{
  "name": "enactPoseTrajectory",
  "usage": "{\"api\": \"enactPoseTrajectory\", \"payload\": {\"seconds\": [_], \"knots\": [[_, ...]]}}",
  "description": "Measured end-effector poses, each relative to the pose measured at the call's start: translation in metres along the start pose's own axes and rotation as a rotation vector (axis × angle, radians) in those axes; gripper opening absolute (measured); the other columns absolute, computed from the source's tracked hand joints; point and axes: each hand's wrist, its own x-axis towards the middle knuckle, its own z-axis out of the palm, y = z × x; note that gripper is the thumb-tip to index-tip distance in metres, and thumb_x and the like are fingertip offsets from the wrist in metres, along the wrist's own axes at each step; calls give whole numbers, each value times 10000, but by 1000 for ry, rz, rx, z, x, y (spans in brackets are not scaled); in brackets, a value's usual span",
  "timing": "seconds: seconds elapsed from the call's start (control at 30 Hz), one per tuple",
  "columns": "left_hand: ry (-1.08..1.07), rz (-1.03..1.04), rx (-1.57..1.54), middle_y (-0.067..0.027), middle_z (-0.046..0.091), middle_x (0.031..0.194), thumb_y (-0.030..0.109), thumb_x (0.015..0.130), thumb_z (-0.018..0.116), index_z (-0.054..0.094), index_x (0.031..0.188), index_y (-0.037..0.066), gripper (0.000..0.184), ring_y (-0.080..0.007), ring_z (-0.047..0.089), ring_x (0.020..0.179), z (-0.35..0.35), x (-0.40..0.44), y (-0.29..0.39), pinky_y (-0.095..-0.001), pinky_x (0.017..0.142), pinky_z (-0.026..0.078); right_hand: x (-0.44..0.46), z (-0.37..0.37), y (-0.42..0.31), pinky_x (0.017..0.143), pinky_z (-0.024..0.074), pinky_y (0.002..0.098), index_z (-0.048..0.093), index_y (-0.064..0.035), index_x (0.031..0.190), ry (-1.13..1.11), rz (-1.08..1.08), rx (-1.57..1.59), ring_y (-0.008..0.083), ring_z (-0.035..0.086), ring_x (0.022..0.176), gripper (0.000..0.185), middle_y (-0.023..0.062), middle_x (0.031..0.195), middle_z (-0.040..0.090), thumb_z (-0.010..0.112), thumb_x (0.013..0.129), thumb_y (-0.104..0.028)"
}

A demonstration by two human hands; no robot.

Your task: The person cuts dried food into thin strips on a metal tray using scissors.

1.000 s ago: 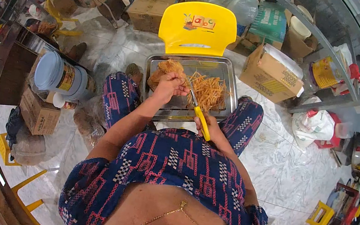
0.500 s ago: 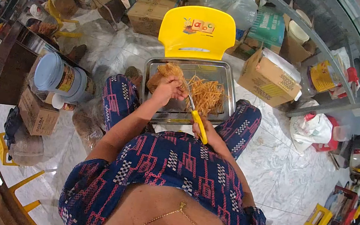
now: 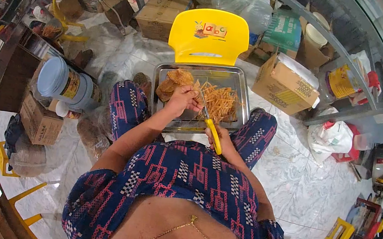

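Observation:
A metal tray (image 3: 161,68) lies in front of me, with flat, crinkled brown sheets (image 3: 179,75) on its left side and a heap of thin brown strips (image 3: 222,102) on its right. My left hand (image 3: 184,101) is closed over the tray, pinching a small brown piece (image 3: 197,89) of the same look. Yellow-handled scissors (image 3: 214,134) are gripped in my right hand (image 3: 220,142) at the tray's near edge. Their blades point up and left, close to the left fingertips and the strips. Whether the blades touch the piece is unclear.
A yellow chair (image 3: 209,36) stands just beyond the tray. Blue-lidded buckets (image 3: 54,77) and a cardboard box (image 3: 39,119) are to the left. At the right are an open carton (image 3: 286,84), a white bag (image 3: 330,137) and a metal shelf frame (image 3: 349,113).
The brown sheet that my left hand held up now rests among the sheets at the tray's left. That hand has lowered slightly and holds a smaller piece; the scissors have barely shifted.

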Motion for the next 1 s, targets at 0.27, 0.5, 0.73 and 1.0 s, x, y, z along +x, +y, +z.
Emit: {"api": "enactPoseTrajectory", "payload": {"seconds": [0.27,0.5,0.73,1.0], "knots": [[-19,-37,68,-112,579,659,123,848,443,500,806,12,131,-188,588,537,8,-4,4,-270,446,490,2,4,0,407,381,199,476,-54,754,-65,-160,-40,63,427,450,254,-17,580,426,543,812,-292],[-38,-74,62,-112,580,654,110,833,469,503,794,23,102,-190,594,530,17,-10,0,-255,413,474,5,3,10,421,388,200,462,-48,820,36,-172,-135,68,436,463,289,-10,603,430,528,817,-329],[-28,-89,39,-118,578,652,129,834,478,504,798,21,116,-195,596,538,19,-9,-1,-259,419,478,4,-1,7,369,359,188,483,-38,974,50,-27,-23,61,441,422,295,-15,566,442,507,840,-300],[-28,-76,-4,-112,568,653,155,847,473,502,855,30,128,-203,603,561,9,-10,-7,-277,438,488,8,-1,10,390,370,198,480,-52,854,-1,-98,-140,70,439,430,274,-10,568,442,507,831,-324]]}}
